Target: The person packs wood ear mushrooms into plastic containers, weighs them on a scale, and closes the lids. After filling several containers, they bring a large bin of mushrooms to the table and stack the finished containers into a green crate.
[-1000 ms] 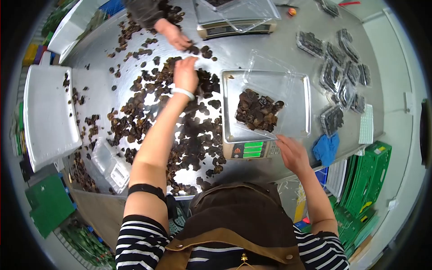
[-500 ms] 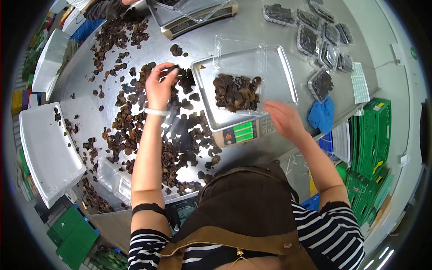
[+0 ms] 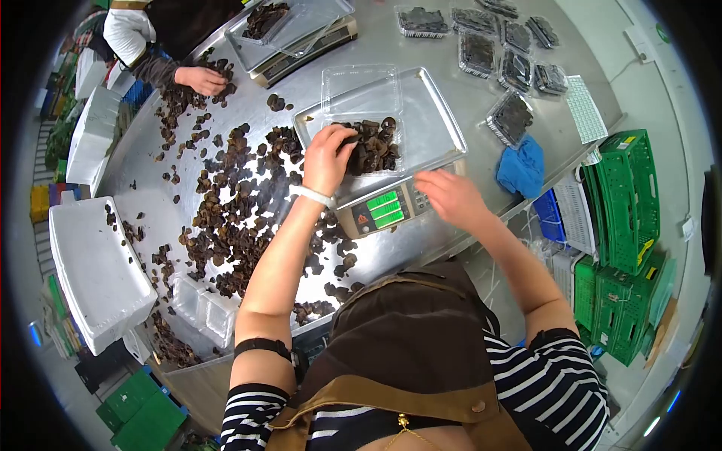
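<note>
My left hand point(image 3: 326, 159) reaches over the left side of a clear plastic clamshell box point(image 3: 361, 73), fingers pinched on a dark wood ear mushroom piece point(image 3: 350, 138). More wood ear mushrooms point(image 3: 378, 147) are heaped in the box, whose lid stands folded back. Under the box is the metal tray point(image 3: 445, 113) of a weighing scale point(image 3: 366, 218) with a lit green display. Near the scale's right front corner, my right hand point(image 3: 450, 197) hovers with loosely bent fingers and nothing visible in them. Loose wood ear mushrooms point(image 3: 239, 197) lie spread over the table left of the scale.
Several filled boxes point(image 3: 478, 54) sit at the back right, near a blue cloth point(image 3: 520, 167) and a white sheet point(image 3: 586, 109). A co-worker's hand point(image 3: 201, 80) touches mushrooms by a second scale point(image 3: 304, 52). A white foam box point(image 3: 98, 270) stands left; green crates point(image 3: 628, 203) stand right.
My left hand has moved right from above the loose mushrooms to the box, carrying a dark piece. My right hand has drawn back from the box's edge. The co-worker's hand has come into view.
</note>
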